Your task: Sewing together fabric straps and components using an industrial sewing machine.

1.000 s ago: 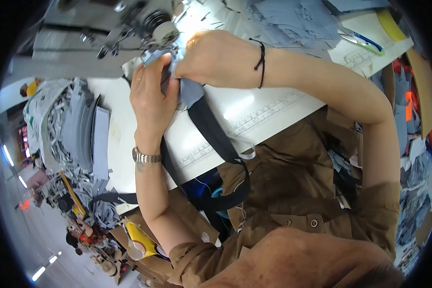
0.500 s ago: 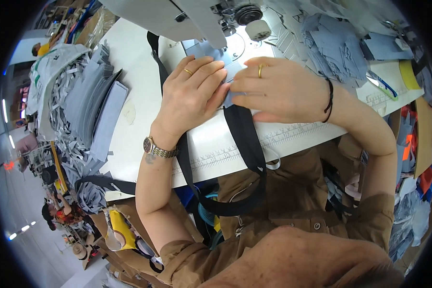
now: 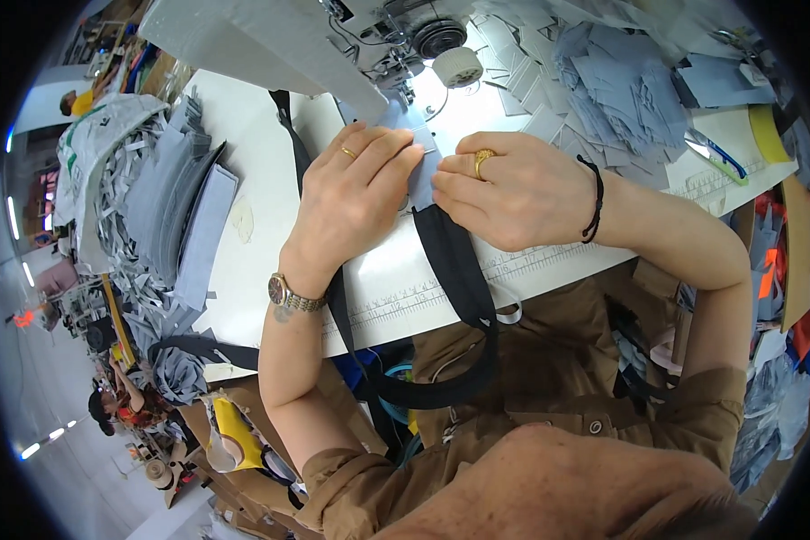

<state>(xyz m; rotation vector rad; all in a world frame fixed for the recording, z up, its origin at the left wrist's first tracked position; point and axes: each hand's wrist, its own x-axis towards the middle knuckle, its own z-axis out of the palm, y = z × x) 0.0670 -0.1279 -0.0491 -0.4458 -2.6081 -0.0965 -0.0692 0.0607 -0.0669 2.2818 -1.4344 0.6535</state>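
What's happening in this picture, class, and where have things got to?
A person works at a sewing machine. The left hand rests on grey cloth just in front of the machine, and the right hand has its fingertips at the cloth's right edge. A black strap meets the cloth's near end and loops down over the edge of the table.
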